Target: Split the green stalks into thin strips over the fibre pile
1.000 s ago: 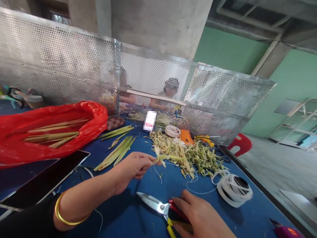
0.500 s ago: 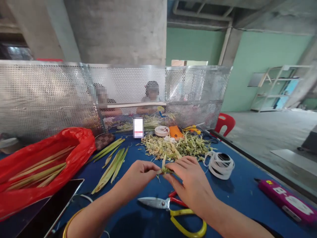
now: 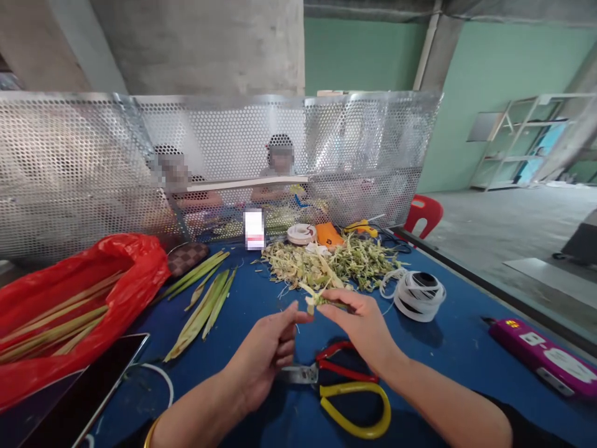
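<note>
My right hand [image 3: 366,320] pinches a small bundle of pale green, knotted dried-leaf strips [image 3: 318,301] between thumb and fingers, with strip ends sticking out to the left. My left hand [image 3: 273,342] is beside it, fingers curled and thumb close to the index finger, whose tip is at the bundle's left end. Whether a thin thread or strip lies in that pinch is hidden. Below the hands lie scissors [image 3: 354,429] with red and yellow handles, their blades partly behind my left hand. Behind the bundle spreads a heap of leaf trimmings [image 3: 303,264].
Long leaves [image 3: 198,317] and a red plastic bag [image 3: 135,261] of leaves lie left, near a dark tablet [image 3: 100,386]. Right are a white ribbon roll [image 3: 420,297] and a purple device [image 3: 541,354]. A perforated metal screen [image 3: 224,137] stands behind, with two people beyond.
My left hand has turned and drawn slightly down, its fingers now curled. The bundle has tilted up a little in my right hand. The view has shifted slightly.
</note>
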{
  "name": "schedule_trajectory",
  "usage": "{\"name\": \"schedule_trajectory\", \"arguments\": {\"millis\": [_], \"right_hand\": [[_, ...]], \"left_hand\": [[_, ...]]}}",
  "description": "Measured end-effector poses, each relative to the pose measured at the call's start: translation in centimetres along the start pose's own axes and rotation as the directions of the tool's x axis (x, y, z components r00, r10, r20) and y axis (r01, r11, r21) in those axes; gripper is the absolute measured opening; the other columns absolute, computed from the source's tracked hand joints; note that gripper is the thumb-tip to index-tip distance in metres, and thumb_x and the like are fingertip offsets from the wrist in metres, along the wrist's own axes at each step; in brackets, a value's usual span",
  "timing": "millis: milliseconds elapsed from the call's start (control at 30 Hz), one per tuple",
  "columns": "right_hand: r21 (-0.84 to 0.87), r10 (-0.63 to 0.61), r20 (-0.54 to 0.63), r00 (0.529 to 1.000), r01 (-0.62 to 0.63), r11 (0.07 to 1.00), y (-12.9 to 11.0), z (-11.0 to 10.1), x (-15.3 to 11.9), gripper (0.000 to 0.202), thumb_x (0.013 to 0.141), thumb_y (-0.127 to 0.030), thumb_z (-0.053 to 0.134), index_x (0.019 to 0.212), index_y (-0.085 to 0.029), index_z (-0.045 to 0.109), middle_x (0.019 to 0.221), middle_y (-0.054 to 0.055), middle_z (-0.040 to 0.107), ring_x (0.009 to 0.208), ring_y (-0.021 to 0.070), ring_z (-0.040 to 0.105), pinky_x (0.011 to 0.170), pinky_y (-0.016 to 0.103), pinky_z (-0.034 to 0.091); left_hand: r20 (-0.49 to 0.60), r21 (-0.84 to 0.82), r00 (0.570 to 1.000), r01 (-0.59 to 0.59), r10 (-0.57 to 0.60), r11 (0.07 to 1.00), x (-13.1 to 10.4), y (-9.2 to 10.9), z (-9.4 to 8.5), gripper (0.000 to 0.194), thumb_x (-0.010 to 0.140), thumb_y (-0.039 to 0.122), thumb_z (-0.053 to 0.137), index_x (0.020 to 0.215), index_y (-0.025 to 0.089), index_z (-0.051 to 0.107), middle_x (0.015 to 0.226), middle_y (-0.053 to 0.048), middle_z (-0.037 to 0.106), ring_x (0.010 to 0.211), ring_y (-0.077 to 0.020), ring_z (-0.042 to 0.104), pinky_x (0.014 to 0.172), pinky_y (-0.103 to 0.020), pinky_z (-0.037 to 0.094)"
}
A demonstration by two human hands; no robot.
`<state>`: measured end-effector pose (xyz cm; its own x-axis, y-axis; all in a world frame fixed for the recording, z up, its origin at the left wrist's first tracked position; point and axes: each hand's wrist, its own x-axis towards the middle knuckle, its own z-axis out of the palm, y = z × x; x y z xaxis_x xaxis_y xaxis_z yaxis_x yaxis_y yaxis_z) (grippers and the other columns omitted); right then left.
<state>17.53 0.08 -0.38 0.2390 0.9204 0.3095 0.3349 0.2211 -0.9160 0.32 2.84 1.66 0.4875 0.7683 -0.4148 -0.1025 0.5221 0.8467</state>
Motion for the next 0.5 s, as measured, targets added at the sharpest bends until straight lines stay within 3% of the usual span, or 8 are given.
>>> {"name": "schedule_trajectory", "arguments": {"millis": [100, 167, 233, 333, 400, 500], "right_hand": [[-0.287, -0.048, 0.069, 0.996, 0.066, 0.955, 1.0, -0.4, 0.4, 0.015, 0.079, -0.026, 0.061, 0.088, -0.020, 0.072, 0.090, 0.005, 0.073, 0.084, 0.0218, 0.066, 0.078, 0.035, 0.049], [-0.492, -0.096, 0.184, 0.978, 0.176, 0.852, 1.4, -0.7, 0.5, 0.013, 0.079, -0.022, 0.060, 0.086, -0.020, 0.071, 0.087, 0.006, 0.072, 0.083, 0.0227, 0.065, 0.079, 0.039, 0.047], [-0.596, -0.199, 0.209, 0.958, 0.286, 0.750, 1.2, -0.9, 0.3, 0.018, 0.081, -0.019, 0.058, 0.094, -0.018, 0.070, 0.092, 0.008, 0.069, 0.088, 0.0243, 0.062, 0.081, 0.042, 0.045], [-0.590, -0.482, 0.075, 0.873, 0.429, 0.684, -0.4, -1.0, -0.8, 0.027, 0.086, -0.021, 0.052, 0.112, -0.017, 0.062, 0.106, 0.012, 0.063, 0.099, 0.0237, 0.057, 0.087, 0.042, 0.041], [-0.524, -0.610, 0.091, 0.788, 0.558, 0.643, -1.6, -0.8, -1.8, 0.020, 0.087, -0.022, 0.054, 0.104, -0.020, 0.064, 0.098, 0.008, 0.064, 0.096, 0.0211, 0.057, 0.089, 0.041, 0.040], [-0.490, -0.601, 0.209, 0.771, 0.615, 0.618, -2.4, 0.1, -3.0, 0.011, 0.081, -0.025, 0.062, 0.090, -0.021, 0.065, 0.092, 0.004, 0.063, 0.097, 0.0216, 0.056, 0.097, 0.044, 0.034]], "left_hand": [[0.087, -0.124, 0.994, 0.075, -0.064, 0.989, -0.2, 0.4, 0.1, 0.057, 0.080, 0.063, 0.046, 0.086, 0.010, 0.065, 0.053, 0.009, 0.021, 0.044, -0.0052, 0.014, 0.043, -0.020, 0.012], [0.142, -0.170, 0.988, 0.092, -0.068, 0.981, -0.6, 0.6, 0.3, 0.065, 0.081, 0.067, 0.039, 0.089, 0.009, 0.065, 0.055, 0.007, 0.027, 0.044, -0.0056, 0.019, 0.044, -0.020, 0.017], [0.160, -0.200, 0.986, 0.087, -0.055, 0.976, -0.9, 0.7, 0.6, 0.070, 0.080, 0.071, 0.036, 0.094, 0.009, 0.065, 0.057, 0.006, 0.030, 0.046, -0.0064, 0.024, 0.046, -0.020, 0.022], [0.134, -0.226, 0.991, 0.044, -0.014, 0.973, -1.3, 0.2, 1.0, 0.072, 0.078, 0.072, 0.036, 0.099, 0.009, 0.065, 0.059, 0.005, 0.035, 0.050, -0.0082, 0.032, 0.052, -0.021, 0.031], [0.125, -0.235, 0.992, 0.004, 0.026, 0.972, -1.4, -0.2, 1.2, 0.070, 0.080, 0.070, 0.037, 0.102, 0.010, 0.065, 0.061, 0.003, 0.042, 0.055, -0.0098, 0.039, 0.058, -0.023, 0.036], [0.182, -0.217, 0.981, -0.025, 0.066, 0.976, -1.6, -0.9, 1.7, 0.065, 0.084, 0.066, 0.036, 0.111, 0.013, 0.063, 0.073, -0.003, 0.057, 0.069, -0.0146, 0.051, 0.068, -0.026, 0.040]]}}
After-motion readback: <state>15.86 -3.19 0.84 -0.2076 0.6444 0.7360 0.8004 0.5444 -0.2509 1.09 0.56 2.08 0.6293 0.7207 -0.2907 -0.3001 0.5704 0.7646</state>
